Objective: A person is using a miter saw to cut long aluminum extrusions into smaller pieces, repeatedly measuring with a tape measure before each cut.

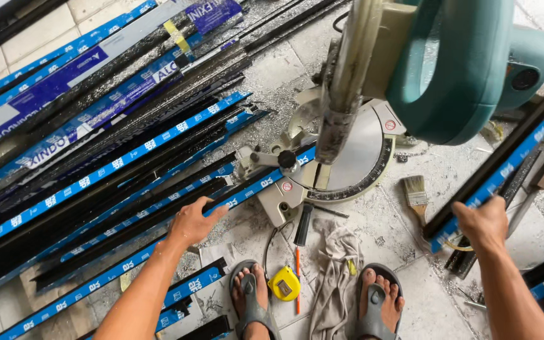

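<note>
A teal mitre saw point(454, 63) with a round metal base point(354, 160) stands on the tiled floor ahead of my feet. A long black aluminium profile with blue striped film point(114, 165) lies across the saw's left side. My left hand point(191, 221) rests on that profile, fingers spread over its near edge. My right hand point(483, 221) grips the near end of another black profile with blue film point(511, 148) that runs up to the right of the saw.
Many more film-wrapped profiles point(64, 82) are piled at left. By my sandalled feet lie a yellow tape measure point(284, 284), a screwdriver point(300, 242), a grey rag point(335, 271) and a paintbrush point(416, 195). Metal shavings cover the tiles.
</note>
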